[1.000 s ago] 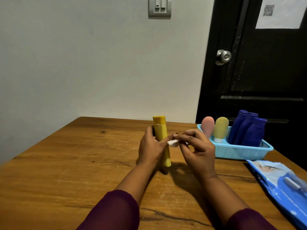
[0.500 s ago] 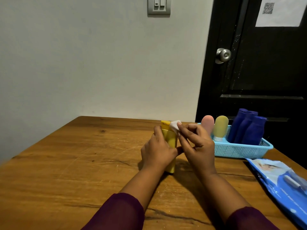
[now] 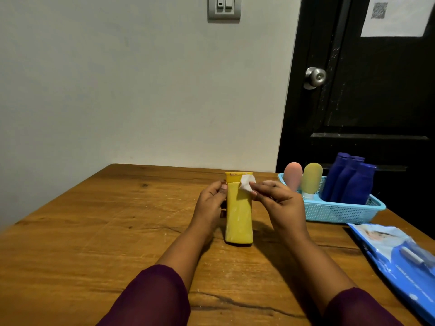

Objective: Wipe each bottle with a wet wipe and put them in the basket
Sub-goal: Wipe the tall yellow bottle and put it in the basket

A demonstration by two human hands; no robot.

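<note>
Now the big wooden table carries everything. Both arms reach forward from the near edge in dark purple sleeves. The blue basket sits at the far right. The yellow bottle stands upright in the middle of the table. The left hand curls its grip round the bottle's left side. The right hand pinches a small white wipe in a tight grip against the bottle's top.

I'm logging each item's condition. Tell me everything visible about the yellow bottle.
The yellow bottle is flat-sided, opaque and plastic-looking, with a matching yellow cap on top. It stands upright on the wooden table, outside the blue basket. The left hand grips its left side; the right hand pinches a white wipe against its upper right edge.
</note>
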